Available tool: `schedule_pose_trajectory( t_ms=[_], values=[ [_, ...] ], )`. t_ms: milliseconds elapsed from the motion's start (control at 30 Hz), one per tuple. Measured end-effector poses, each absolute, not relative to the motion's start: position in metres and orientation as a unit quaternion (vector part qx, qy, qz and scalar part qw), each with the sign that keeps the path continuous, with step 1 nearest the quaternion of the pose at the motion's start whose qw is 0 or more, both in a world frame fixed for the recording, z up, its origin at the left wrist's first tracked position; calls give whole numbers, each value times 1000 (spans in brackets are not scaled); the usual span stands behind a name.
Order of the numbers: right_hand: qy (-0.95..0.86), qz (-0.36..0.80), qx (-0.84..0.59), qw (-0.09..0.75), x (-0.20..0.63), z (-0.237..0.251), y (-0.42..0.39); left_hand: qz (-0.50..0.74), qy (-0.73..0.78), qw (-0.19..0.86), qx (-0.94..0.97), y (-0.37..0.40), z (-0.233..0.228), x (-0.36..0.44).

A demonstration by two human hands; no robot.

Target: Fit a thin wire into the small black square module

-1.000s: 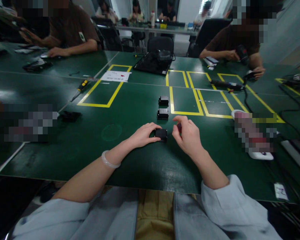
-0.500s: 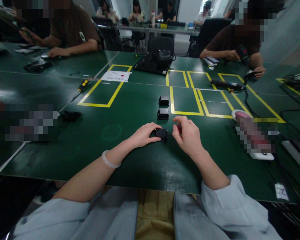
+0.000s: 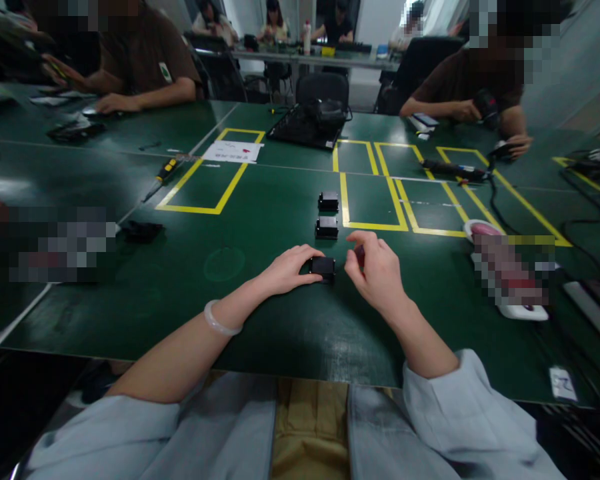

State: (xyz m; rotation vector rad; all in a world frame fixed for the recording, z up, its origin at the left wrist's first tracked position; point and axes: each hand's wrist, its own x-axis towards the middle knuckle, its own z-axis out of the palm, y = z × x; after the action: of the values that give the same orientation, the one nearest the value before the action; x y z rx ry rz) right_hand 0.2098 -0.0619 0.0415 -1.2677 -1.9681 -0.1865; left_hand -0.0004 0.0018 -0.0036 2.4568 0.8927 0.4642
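At the centre of the frame, on the green surface (image 3: 260, 200), the left hand (image 3: 286, 269) is pinning a small black block (image 3: 323, 268), fingers closed on its left edge. The right hand (image 3: 375, 270) is pinching something small and reddish just beside it. Fitting it likely needs careful alignment.

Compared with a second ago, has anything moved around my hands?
Nothing visibly changed. The left hand still rests against the nearest black block, the right hand stays curled beside it around something small, and the two other black blocks sit where they were.
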Motion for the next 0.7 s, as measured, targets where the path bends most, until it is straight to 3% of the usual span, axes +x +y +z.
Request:
schedule_pose_trajectory(
  t_ms=[700],
  values=[
    [-775,-76,-507,369,211,47,-63,168,329,248,896,0,0,0]
  ],
)
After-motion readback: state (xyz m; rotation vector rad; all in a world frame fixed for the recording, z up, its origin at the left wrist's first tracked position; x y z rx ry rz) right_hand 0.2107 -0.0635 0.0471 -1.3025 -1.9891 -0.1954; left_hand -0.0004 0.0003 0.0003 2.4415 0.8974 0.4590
